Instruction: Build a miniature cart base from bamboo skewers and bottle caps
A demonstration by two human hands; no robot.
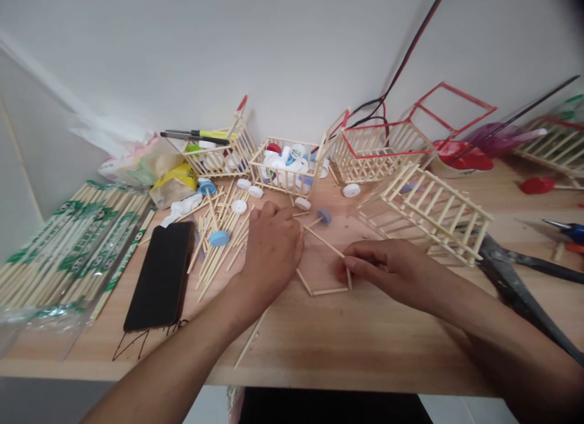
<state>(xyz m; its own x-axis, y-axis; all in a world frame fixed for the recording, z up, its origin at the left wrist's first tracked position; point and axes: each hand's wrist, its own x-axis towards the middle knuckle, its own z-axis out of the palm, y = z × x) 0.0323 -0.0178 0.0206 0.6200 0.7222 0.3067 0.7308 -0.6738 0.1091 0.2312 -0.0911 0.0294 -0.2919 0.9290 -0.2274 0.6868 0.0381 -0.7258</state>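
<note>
A small frame of thin wooden sticks (pixel 329 291) lies on the table between my hands, its near corners joined. My left hand (pixel 275 244) is closed over the frame's left side; its fingertips and the stick ends under them are hidden. My right hand (pixel 387 264) pinches the frame's right corner between thumb and fingers. Just beyond the frame is a blue bottle cap (pixel 324 216) with a stick in it. Left of my left hand lies a pile of loose sticks (pixel 219 260) with another blue cap (pixel 219 238) on it.
Stick-built carts stand along the wall, one holding bottle caps (pixel 285 168), another red-rimmed (pixel 383 153). A slatted stick basket (pixel 438 214) and dark-handled cutters (pixel 511 272) lie right. A phone (pixel 159 275) and packaged chopsticks (pixel 73 247) lie left. One stick (pixel 250 342) lies near the front edge.
</note>
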